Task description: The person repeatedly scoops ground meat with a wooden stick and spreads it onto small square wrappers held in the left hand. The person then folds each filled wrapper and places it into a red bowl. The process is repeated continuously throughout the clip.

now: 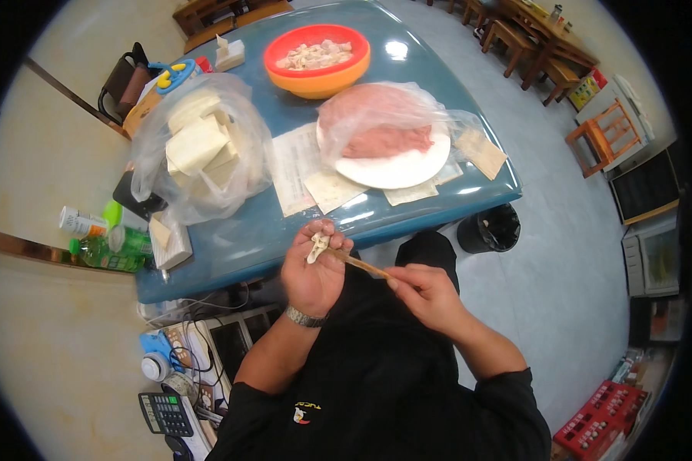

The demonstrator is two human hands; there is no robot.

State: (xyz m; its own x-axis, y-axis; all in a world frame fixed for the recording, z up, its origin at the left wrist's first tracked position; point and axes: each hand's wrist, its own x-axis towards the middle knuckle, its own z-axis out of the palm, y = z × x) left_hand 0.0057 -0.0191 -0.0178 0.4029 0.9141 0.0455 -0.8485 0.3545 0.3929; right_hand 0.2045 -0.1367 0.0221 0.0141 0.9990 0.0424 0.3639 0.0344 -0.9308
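My left hand point(313, 278), palm up with the fingers curled, holds a small crumpled wonton point(316, 248) in pale dough. My right hand point(427, 298) pinches a thin, flat wooden stick point(367, 266), whose far end reaches the left fingers beside the wonton. Beyond my hands, a white plate point(392, 175) bears a mound of pink minced meat point(392, 143), partly covered by a clear plastic bag. To its left, square pale wrappers point(197, 144) are stacked in an open plastic bag point(247, 173). Folded wontons point(315, 55) fill a red and orange bowl point(312, 83) farther back.
The blue-topped table point(207, 270) carries loose paper pieces point(334, 190), a tissue pack point(173, 244) and green bottles point(104, 252). A black bin point(488, 230) stands at its right corner. A calculator point(167, 415) and cables lie low on the left. A wooden chair point(607, 132) stands right.
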